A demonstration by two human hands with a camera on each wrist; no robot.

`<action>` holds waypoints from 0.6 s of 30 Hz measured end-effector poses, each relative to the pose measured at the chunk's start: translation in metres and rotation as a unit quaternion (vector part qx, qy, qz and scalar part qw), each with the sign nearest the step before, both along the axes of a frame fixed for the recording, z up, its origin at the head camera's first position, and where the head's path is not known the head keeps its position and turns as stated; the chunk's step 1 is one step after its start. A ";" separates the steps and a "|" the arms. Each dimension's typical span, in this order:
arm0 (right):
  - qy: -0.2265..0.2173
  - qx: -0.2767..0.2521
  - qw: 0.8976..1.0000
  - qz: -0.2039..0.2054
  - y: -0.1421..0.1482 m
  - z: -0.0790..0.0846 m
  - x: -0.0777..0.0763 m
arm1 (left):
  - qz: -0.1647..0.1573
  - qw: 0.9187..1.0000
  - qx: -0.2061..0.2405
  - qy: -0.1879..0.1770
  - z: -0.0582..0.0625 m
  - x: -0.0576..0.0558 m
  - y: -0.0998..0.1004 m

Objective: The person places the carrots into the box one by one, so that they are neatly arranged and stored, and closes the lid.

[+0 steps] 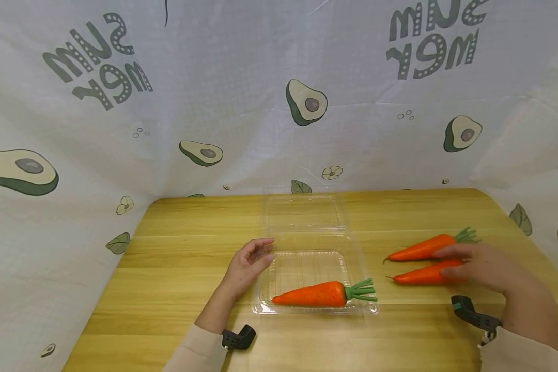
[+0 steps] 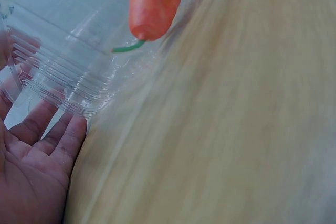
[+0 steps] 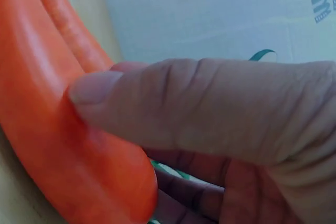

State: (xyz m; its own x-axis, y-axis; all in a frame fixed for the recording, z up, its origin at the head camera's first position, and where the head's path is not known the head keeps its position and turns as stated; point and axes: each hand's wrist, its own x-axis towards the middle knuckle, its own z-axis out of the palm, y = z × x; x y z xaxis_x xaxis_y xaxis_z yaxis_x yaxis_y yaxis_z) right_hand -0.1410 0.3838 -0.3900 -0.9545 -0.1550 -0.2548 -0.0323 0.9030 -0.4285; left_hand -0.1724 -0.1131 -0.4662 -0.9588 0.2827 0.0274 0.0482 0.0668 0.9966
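Note:
A carrot [image 1: 311,295] with a green top lies along the near side of a clear plastic clamshell box [image 1: 307,264], its tip to the left. My left hand [image 1: 244,266] is at the box's left wall, fingers relaxed and fingertips right at the plastic. On the right, two more carrots lie side by side on the table. My right hand [image 1: 481,266] holds the nearer carrot [image 1: 418,275] by its thick end; the right wrist view shows the thumb [image 3: 100,90] pressed on its side. The farther carrot [image 1: 416,250] lies just behind, partly covered by the fingers.
The box's clear lid [image 1: 304,212] is folded back toward the far edge of the wooden table [image 1: 186,243]. A white cloth [image 1: 242,77] printed with avocados hangs behind the table and along its sides.

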 end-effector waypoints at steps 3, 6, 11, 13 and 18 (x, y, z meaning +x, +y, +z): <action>-0.006 0.010 1.000 0.005 -0.001 -0.002 -0.001 | -0.001 1.000 0.001 -0.001 0.001 0.000 0.000; -0.017 0.016 1.000 0.009 -0.003 -0.002 -0.002 | -0.001 1.000 0.001 -0.002 0.001 0.000 0.000; -0.026 -0.003 0.999 0.033 -0.006 -0.004 -0.004 | 0.000 1.000 -0.002 -0.004 0.000 0.001 0.000; -0.035 -0.019 0.998 0.041 -0.007 -0.005 -0.005 | 0.001 1.000 -0.004 -0.004 0.000 0.001 0.000; -0.065 -0.029 0.997 0.032 -0.008 -0.006 -0.006 | 0.003 1.000 -0.006 -0.005 0.000 0.001 0.000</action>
